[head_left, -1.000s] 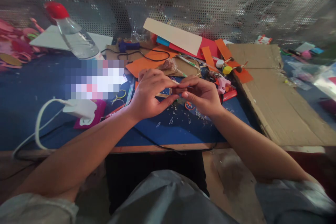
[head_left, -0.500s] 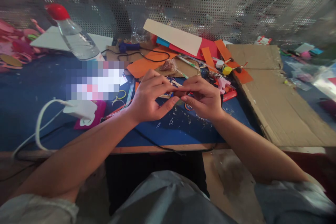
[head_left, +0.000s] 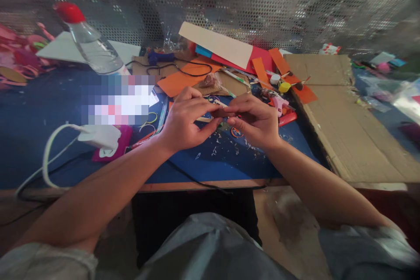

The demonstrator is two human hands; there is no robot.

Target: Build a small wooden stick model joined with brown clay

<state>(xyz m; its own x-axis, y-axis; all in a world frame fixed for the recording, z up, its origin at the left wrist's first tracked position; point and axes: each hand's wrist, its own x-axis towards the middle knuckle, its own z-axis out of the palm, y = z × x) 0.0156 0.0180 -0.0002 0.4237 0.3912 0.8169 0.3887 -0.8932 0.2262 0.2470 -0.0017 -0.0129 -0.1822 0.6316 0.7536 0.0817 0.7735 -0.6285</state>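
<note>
I'm holding left hand [head_left: 188, 120] and right hand [head_left: 256, 120] together, both curling above the worktop [head_left: 223, 168], white scraps [head_left: 214, 152] lying nearby — whether they're gripping anything, I'm unable to tell.

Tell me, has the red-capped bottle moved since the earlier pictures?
No, the red-capped bottle keeps its place against the white sheet behind it; both shift slightly together in view, which looks like camera movement.

Both forearms [head_left: 108, 188] angle inward, left grip [head_left: 187, 122] and right grip [head_left: 259, 120] curled, fingertips [head_left: 215, 123] close together.
</note>
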